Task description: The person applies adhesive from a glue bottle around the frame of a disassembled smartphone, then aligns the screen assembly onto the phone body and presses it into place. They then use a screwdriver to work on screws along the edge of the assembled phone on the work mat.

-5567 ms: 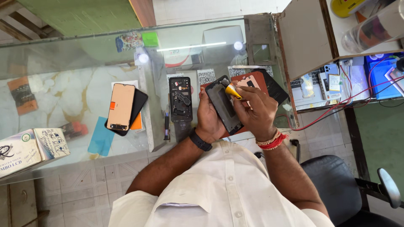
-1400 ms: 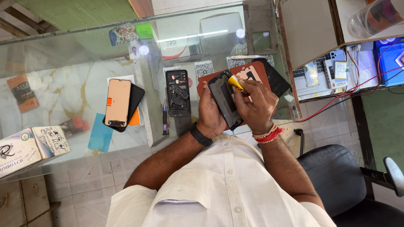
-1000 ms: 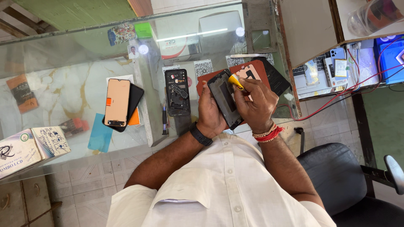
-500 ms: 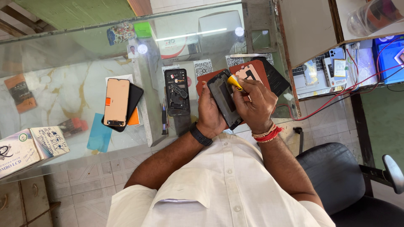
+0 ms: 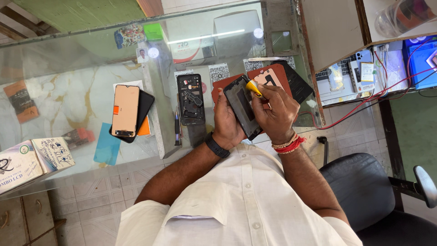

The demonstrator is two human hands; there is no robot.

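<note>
While the left hand (image 5: 226, 122) grips a dark phone (image 5: 244, 108) from behind above the glass counter (image 5: 82, 82), the right hand (image 5: 274, 114) clasps a yellow tool (image 5: 253, 87) against the phone's top edge. An opened phone (image 5: 190, 99) lies just to the left.

The glass-topped counter (image 5: 68, 59) carried an opened phone body (image 5: 190, 99), a screen panel (image 5: 125, 110) laid over a black phone (image 5: 144, 102), a pen-like tool (image 5: 176, 129), red back covers (image 5: 277, 73) and a printed box (image 5: 29, 161) at its left edge.
</note>
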